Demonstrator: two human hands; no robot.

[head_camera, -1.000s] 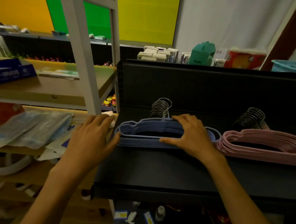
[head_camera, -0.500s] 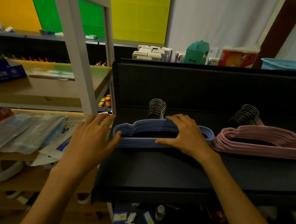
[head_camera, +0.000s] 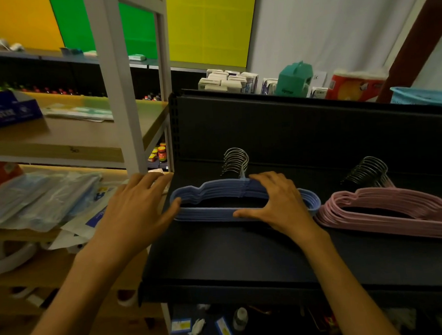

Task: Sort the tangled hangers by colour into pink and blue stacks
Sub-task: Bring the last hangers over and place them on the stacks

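A stack of blue hangers [head_camera: 211,193] lies flat on the black shelf [head_camera: 232,254], its silver hooks [head_camera: 236,161] pointing toward the back panel. My left hand [head_camera: 135,210] is at the stack's left end with fingers spread, and its thumb touches the end of the stack. My right hand [head_camera: 280,202] lies over the stack's right half, fingers on the back edge and thumb on the front bar. Just to the right, a stack of pink hangers [head_camera: 385,199] with dark hooks [head_camera: 368,171] lies apart from both hands.
A black perforated back panel [head_camera: 289,128] rises behind the hangers, with boxes [head_camera: 230,81] and a teal carton [head_camera: 296,79] on top of it. A white shelf post [head_camera: 119,95] stands at left. Plastic bags [head_camera: 37,200] lie on the wooden shelf beside it.
Both hands stay on the blue stack in nearly the same pose. The view has shifted slightly. The pink stack has not moved.
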